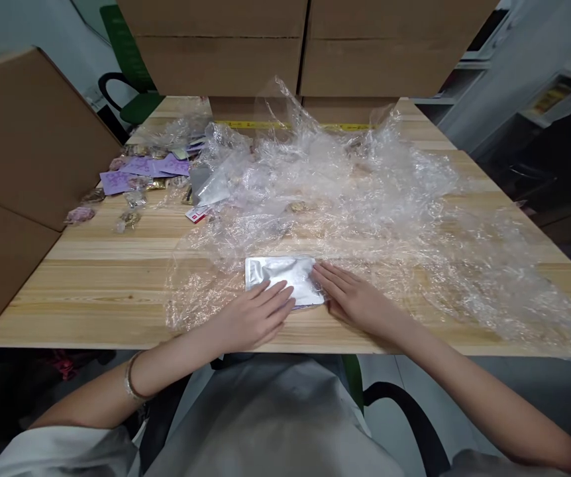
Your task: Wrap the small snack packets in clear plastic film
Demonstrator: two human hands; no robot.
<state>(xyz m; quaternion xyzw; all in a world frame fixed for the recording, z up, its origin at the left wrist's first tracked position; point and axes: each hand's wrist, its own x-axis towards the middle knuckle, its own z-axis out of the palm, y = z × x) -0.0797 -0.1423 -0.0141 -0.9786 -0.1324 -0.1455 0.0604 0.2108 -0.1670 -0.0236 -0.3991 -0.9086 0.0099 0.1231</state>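
A silver foil pouch (285,273) lies flat near the front edge of the wooden table, with a thin purple strip showing under its lower edge. My left hand (258,317) rests across the pouch's lower left part, fingers stretched out and slightly spread. At the pouch's right end, the straight fingertips of my right hand (352,295) touch its edge; the thumb is mostly hidden beneath the palm. Crumpled clear plastic film (365,192) spreads behind the pouch and on both sides of it.
Purple packets (139,169) and small clear-wrapped pieces (129,218) lie at the back left, near a red-and-white card (197,214). Cardboard boxes stand at the left (27,146) and across the back (226,63). A green chair (139,106) is behind the table.
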